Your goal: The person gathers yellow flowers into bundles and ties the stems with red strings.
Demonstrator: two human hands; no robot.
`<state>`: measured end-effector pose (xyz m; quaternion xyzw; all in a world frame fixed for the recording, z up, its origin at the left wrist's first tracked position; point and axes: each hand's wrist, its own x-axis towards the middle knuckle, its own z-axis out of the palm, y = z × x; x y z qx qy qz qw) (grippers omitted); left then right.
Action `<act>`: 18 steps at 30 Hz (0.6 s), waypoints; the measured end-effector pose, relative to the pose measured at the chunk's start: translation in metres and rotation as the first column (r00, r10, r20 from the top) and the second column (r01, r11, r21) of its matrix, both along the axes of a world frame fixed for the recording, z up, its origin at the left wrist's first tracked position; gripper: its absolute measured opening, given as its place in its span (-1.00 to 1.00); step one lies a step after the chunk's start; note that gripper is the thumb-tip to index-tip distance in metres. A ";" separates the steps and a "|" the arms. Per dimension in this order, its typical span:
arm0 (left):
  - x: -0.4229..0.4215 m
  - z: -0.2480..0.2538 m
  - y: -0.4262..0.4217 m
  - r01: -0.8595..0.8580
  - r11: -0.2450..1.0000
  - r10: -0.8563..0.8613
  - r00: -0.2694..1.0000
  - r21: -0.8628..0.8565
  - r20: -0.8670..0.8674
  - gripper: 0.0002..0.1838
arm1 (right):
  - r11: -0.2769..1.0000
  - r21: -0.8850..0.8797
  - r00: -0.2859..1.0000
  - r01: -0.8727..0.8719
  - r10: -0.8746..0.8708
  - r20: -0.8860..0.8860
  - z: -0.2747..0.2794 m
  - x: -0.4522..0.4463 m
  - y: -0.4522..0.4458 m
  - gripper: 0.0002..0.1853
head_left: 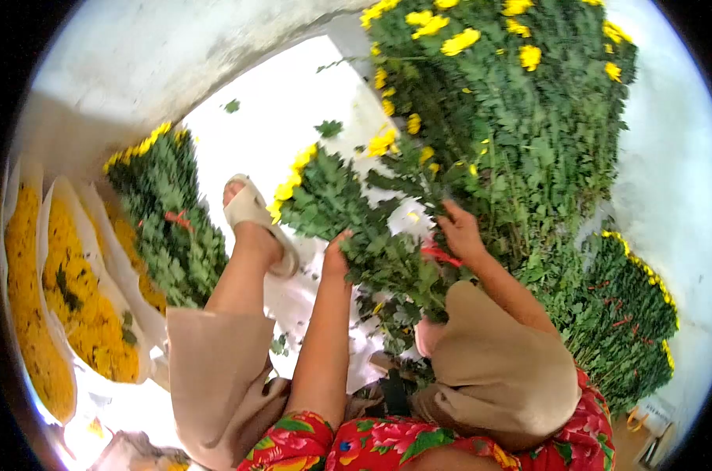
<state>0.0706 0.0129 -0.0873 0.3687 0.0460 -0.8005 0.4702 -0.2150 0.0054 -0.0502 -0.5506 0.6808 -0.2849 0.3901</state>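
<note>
My left hand (337, 256) is closed around a bunch of yellow chrysanthemums (324, 192) held across my lap, blooms to the upper left. My right hand (460, 233) pinches the stem of a single yellow chrysanthemum (403, 174) beside the bunch; its fingertips are somewhat blurred. A red strip (442, 254) shows just below my right hand, at the stem end of the bunch. Close to that hand lies a big heap of loose chrysanthemums (521, 133), green stems and leaves with yellow blooms at the far end.
Bundled chrysanthemums with red ties lie at left (171, 220) and at right (619, 314). White sacks full of yellow flower heads (89, 290) stand at far left. A white sheet (285, 94) with scattered leaves covers the floor. My sandalled foot (254, 212) rests on it, near a wall (160, 63).
</note>
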 end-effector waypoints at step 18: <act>-0.016 0.005 -0.007 -0.027 0.989 0.026 1.000 -0.142 -0.008 -0.80 | 0.980 -0.182 0.551 -0.076 -0.111 -0.827 0.090 -0.111 -0.109 -0.46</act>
